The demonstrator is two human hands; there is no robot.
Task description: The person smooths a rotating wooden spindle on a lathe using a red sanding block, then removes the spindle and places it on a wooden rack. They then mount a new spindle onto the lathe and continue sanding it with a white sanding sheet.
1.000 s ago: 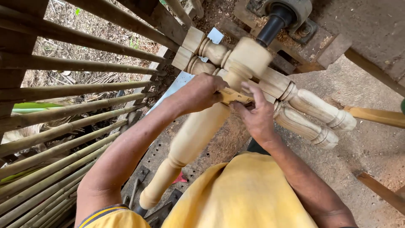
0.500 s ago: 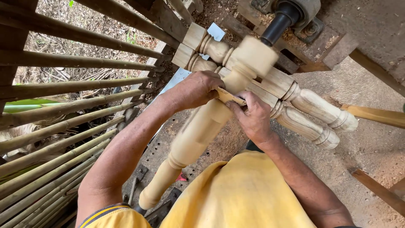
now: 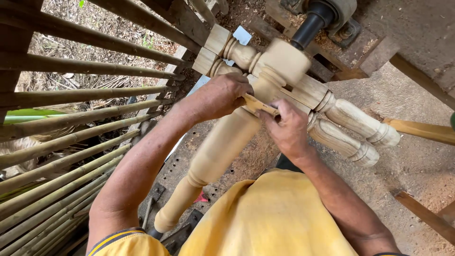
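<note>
A pale turned wooden leg point(image 3: 222, 142) runs from bottom left up to a square block point(image 3: 284, 61) that meets a black lathe spindle point(image 3: 310, 26). My left hand point(image 3: 220, 95) and my right hand point(image 3: 286, 128) both pinch a small strip of tan sandpaper point(image 3: 260, 104) and press it against the leg just below the block. Two more turned legs point(image 3: 355, 125) lie crosswise beneath, their square ends point(image 3: 211, 50) poking out at upper left.
A fence of bamboo poles point(image 3: 71, 118) fills the left side. Sawdust covers the concrete floor point(image 3: 417, 166). Wooden slats point(image 3: 424, 130) lie at the right, and dark metal tools point(image 3: 185, 232) rest under the leg near my yellow shirt.
My view has shifted slightly; both hands stay on the sandpaper at the same spot, the right hand sliding a little along the leg.
</note>
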